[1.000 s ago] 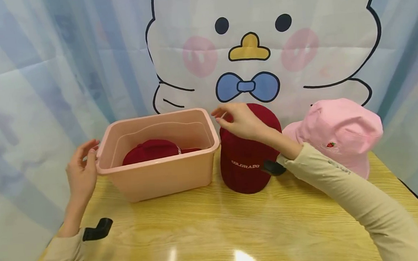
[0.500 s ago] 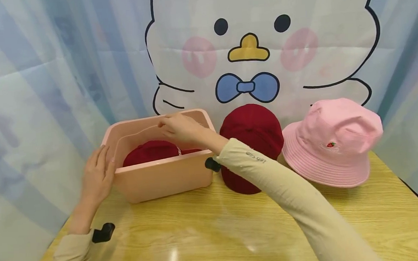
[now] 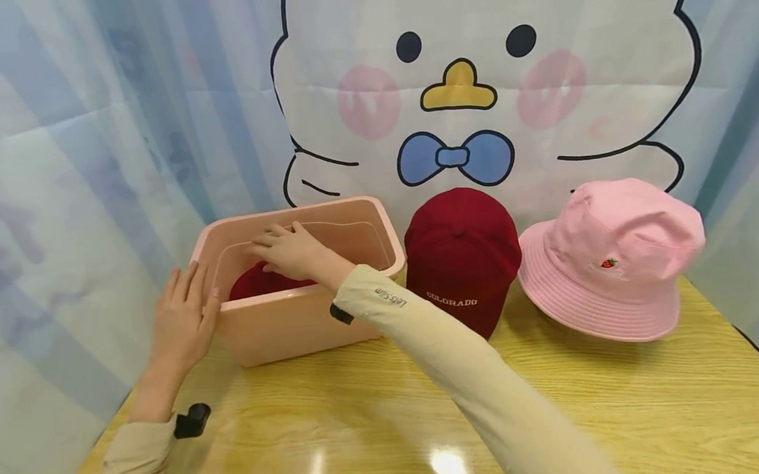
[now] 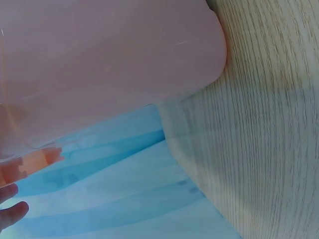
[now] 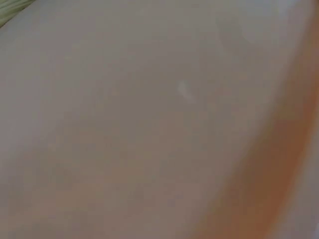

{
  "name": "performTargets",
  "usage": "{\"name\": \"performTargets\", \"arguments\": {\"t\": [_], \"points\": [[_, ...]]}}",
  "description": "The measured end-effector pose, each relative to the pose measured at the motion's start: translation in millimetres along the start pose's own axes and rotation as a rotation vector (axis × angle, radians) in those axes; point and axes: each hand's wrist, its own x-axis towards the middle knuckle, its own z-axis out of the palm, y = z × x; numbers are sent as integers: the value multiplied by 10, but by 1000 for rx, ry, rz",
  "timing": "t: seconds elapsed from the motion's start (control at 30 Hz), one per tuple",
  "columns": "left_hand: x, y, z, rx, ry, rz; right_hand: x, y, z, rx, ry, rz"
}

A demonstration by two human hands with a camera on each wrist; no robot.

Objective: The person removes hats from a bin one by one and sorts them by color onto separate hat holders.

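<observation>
A pink plastic bin stands on the table at the left, its long wall also filling much of the left wrist view. Inside lies a dark red cap, partly hidden by the front wall and my right hand. That hand reaches in over the front rim, fingers loosely extended above the cap and holding nothing. My left hand rests with straight fingers along the bin's left rim; in the left wrist view only its fingertips show at the lower left. The right wrist view is blurred, close against the bin wall.
Right of the bin stands another dark red cap with COLORADO lettering. Beyond it sits a pink bucket hat with a strawberry patch. A cartoon-printed curtain hangs directly behind, and the wooden table stretches toward me.
My right hand has moved left from beside the lettered cap into the space over the bin. My left hand has shifted from the outer left edge onto the rim, its fingers straightened.
</observation>
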Motion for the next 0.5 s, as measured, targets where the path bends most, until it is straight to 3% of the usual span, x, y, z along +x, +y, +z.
{"name": "performTargets", "arguments": {"t": [0.27, 0.5], "points": [[-14, -4, 11, -3, -11, -5, 88, -108, 164, -29, -102, 6], [-6, 5, 8, -15, 6, -4, 110, -117, 207, 30, -101, 17]]}}
